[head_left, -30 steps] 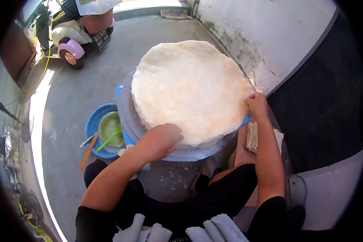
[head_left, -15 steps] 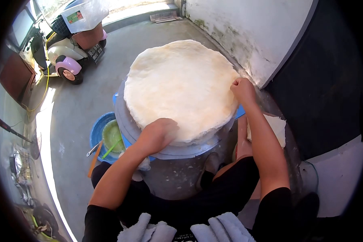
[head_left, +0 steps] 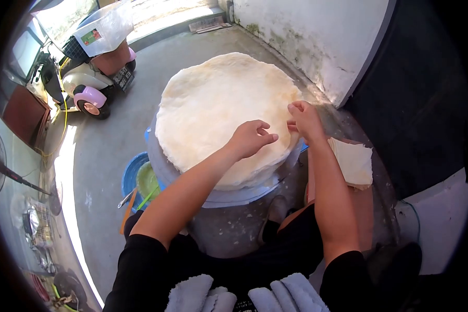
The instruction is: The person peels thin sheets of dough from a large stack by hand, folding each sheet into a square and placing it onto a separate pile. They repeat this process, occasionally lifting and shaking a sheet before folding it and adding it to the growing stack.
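A large, pale round flatbread (head_left: pixel 218 109) lies on top of a thick stack of the same, its rim uneven and lightly browned at the right. Beneath the stack shows a round grey board (head_left: pixel 229 200). My left hand (head_left: pixel 252 139) is over the right part of the top sheet, thumb and fingers apart and holding nothing. At the right rim, my right hand (head_left: pixel 306 122) has bent fingers, with a gap between the thumb and the upper fingers; its fingertips overlap the sheet's edge.
At the left of the stack, a blue basin (head_left: pixel 129 171) holds a bowl of green batter (head_left: pixel 146 179) with a green-handled utensil. Folded flatbread pieces (head_left: pixel 352 162) lie at my right. A scooter (head_left: pixel 91 83) is parked at the far left; a stained white wall (head_left: pixel 307 41) runs along the right.
My left hand has moved from the near rim up and right across the top sheet. At the right rim, my right hand's fingers have parted from a pinch. The camera view has shifted slightly.
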A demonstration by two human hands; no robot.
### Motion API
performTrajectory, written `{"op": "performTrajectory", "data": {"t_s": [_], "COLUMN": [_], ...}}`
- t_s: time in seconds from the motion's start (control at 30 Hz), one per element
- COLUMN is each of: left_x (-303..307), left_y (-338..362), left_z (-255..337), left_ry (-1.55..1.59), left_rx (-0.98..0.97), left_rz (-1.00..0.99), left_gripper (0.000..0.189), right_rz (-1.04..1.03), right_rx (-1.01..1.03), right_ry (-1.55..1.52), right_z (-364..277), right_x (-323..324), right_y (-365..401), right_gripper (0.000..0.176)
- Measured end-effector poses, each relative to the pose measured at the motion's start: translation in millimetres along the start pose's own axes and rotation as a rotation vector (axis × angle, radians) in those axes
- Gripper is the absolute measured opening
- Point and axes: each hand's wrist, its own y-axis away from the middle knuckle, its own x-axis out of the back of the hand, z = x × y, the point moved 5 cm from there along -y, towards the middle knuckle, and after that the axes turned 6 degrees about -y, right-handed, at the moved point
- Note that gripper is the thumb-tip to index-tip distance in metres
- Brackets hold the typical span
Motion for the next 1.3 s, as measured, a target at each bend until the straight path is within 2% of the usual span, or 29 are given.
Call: {"op": "performTrajectory", "data": {"t_s": [0.03, 0.07, 0.13, 0.17, 0.23, 0.33, 0.47, 0.53, 0.67, 0.77, 0.87, 0.93, 1.0, 1.07, 1.17, 1.23, 1.27, 1.3], "left_x": [-8.8, -14.1, -23.7, -29.1, -32.1, -40.0, -28.1, -18.5, 19.1, 53.5, 95.1, 124.1, 154.6, 180.4, 223.3, 257.7, 275.3, 290.3], "left_y": [-14.3, -27.5, -47.1, -53.6, -59.1, -72.8, -81.2, -75.9, -78.6, -76.9, -82.1, -80.0, -84.2, -84.0, -61.8, -56.6, -53.8, -50.1], "left_z": [2.4, 8.7, 14.3, 16.4, 27.3, 14.7, 6.0, -5.3, -17.4, -13.8, -13.8, -9.4, -20.1, -25.8, -13.1, -15.3, -16.7, -15.6], "left_ry": [0.055, 0.054, -0.141, -0.14, -0.33, -0.308, -0.37, 0.097, 0.203, 0.347, 0.335, 0.289, 0.26, 0.461, 0.49, 0.51, 0.533, 0.53], "left_rx": [0.118, 0.111, 0.183, 0.181, 0.136, 0.143, 0.127, 0.282, 0.315, 0.268, 0.223, 0.183, 0.179, 0.112, 0.142, 0.154, 0.164, 0.162], "left_rz": [-0.044, -0.045, -0.05, -0.052, 0.01, 0.096, 0.103, 0.093, 0.107, 0.174, 0.223, 0.248, 0.215, 0.285, 0.321, 0.359, 0.395, 0.402], "left_gripper": [0.05, 0.05, 0.046, 0.046, 0.035, 0.03, 0.023, 0.018, 0.013, 0.013, 0.016, 0.017, 0.016, 0.016, 0.019, 0.02, 0.022, 0.022], "right_rz": [0.003, 0.008, 0.012, 0.014, -0.023, -0.046, -0.043, -0.023, -0.075, -0.02, -0.015, -0.083, -0.073, -0.065, -0.058, 0.0, -0.004, -0.102], "right_rx": [-0.068, -0.063, -0.164, -0.165, -0.141, -0.173, -0.23, -0.23, -0.203, -0.157, -0.128, -0.151, -0.132, -0.115, -0.082, 0.08, 0.083, 0.127], "right_ry": [-0.117, -0.116, -0.188, -0.186, -0.198, -0.32, -0.289, -0.259, -0.221, -0.196, -0.155, -0.07, -0.028, 0.016, 0.074, 0.26, 0.256, 0.381], "right_z": [1.2, -0.7, 3.9, 5.3, 6.3, -0.1, -0.3, 6.0, 14.6, 12.7, 13.6, 13.0, 8.1, 6.7, 21.0, 22.5, 20.1, -2.6], "right_x": [1.7, 3.2, 6.5, 9.1, 9.9, 3.9, 4.4, 5.7, 5.1, 3.2, 3.7, 1.0, 0.2, -0.8, -2.0, -4.0, -4.0, -8.5], "right_y": [1.3, 3.0, 5.6, 4.1, 3.5, 12.3, 8.2, 5.2, 1.0, 2.2, 1.7, 1.1, 4.4, 4.4, -3.6, -9.1, -5.6, 10.5], "right_gripper": [0.036, 0.036, 0.04, 0.04, 0.048, 0.046, 0.045, 0.045, 0.05, 0.043, 0.041, 0.039, 0.037, 0.035, 0.034, 0.037, 0.037, 0.044]}}
